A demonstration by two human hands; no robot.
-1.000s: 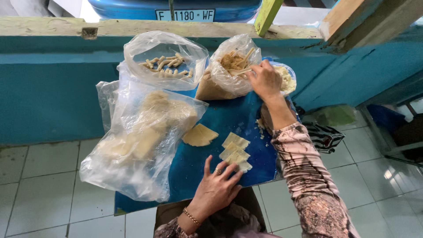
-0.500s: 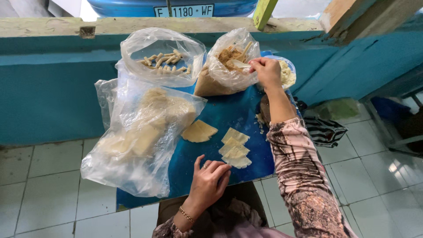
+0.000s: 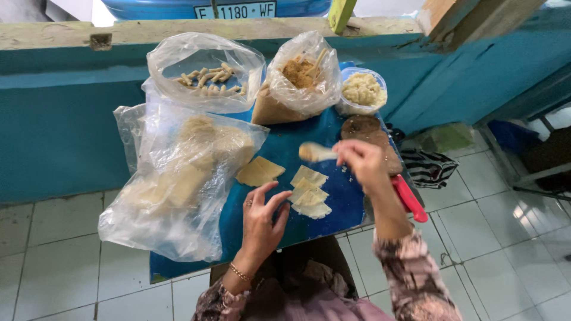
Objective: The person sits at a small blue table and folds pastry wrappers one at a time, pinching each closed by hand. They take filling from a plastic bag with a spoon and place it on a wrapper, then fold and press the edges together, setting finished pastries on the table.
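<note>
Right hand [image 3: 364, 161] pinched on a filled spoon [image 3: 315, 153] just above the pale wrapper squares [image 3: 309, 193] on the blue board [image 3: 345, 202], left hand [image 3: 262, 223] spread wide, fingertips beside them.

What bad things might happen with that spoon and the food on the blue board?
The right hand holds a loaded spoon above the board; filling might drop before reaching the square wrappers. The wrappers lie overlapping, so they might stick together. The big bag hangs over the board's edge and might slide off.
</note>
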